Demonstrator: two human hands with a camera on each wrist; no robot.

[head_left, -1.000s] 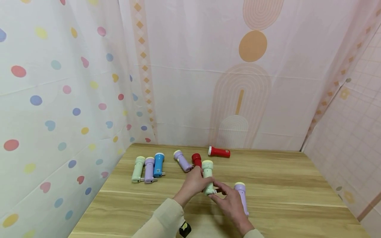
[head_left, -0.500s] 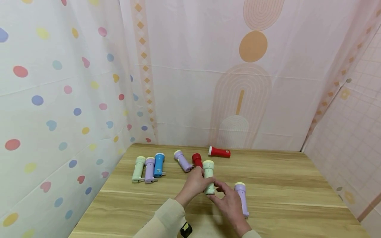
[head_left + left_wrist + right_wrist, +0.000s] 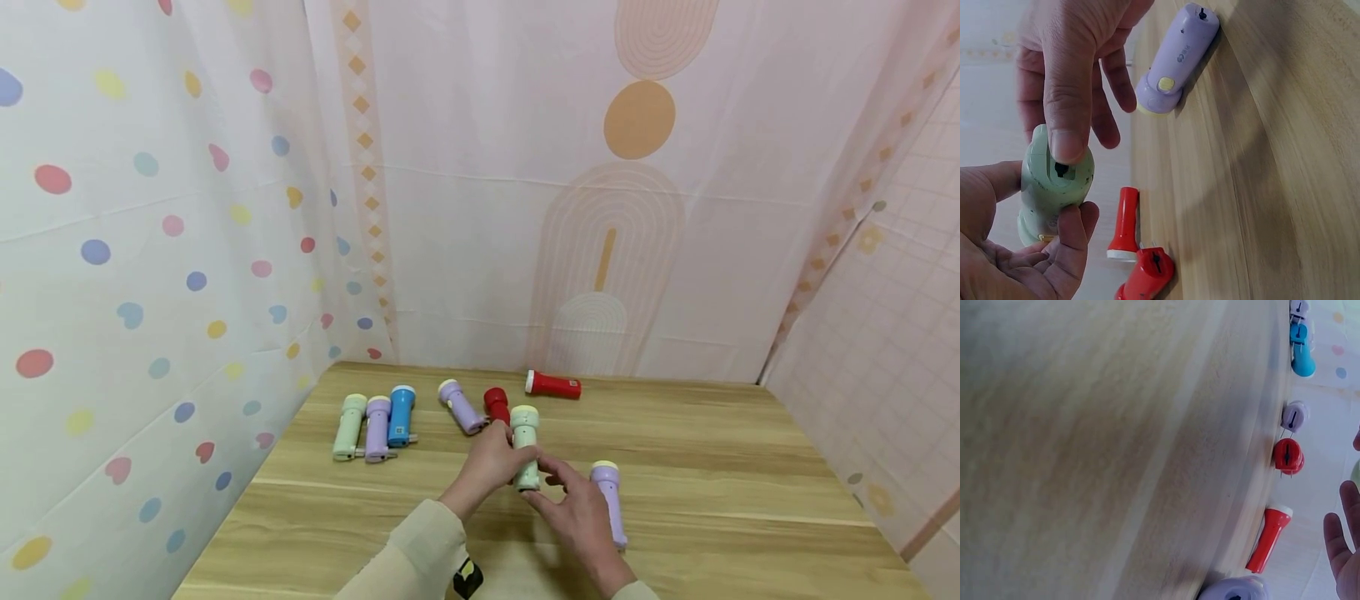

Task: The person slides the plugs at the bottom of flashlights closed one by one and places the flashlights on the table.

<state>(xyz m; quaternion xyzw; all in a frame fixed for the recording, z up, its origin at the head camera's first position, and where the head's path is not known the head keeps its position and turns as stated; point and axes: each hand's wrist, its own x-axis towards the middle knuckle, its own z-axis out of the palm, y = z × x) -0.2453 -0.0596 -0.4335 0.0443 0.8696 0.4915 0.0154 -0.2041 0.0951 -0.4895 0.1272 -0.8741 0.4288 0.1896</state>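
Item held: a green flashlight, smooth and plastic-looking, with a rounded barrel flaring into a wider, cream-rimmed head. The left wrist view shows small dark specks on its tail and a dark slot in the end face, partly covered by a thumb.

Left hand: fingers and thumb curled round the barrel in a firm hold. Right hand: thumb and forefinger nearly closed at the tail, pinching it, the thumb pad on the end face; the other fingers extend loosely behind.

Orientation: the head points away from the person, toward the hanging cloth; the tail faces the person. The long axis runs near to far, almost straight. The flashlight is held clear of the table, whose surface shows streaked wood grain.

Surroundings: a red flashlight lies just beyond the left hand, and a lilac flashlight with a cream rim lies beside the right. A white-rimmed red flashlight lies crosswise near the back edge. Farther left, a blue flashlight lies in a close row with two others. The cloth hangs in soft folds, printed with arches.
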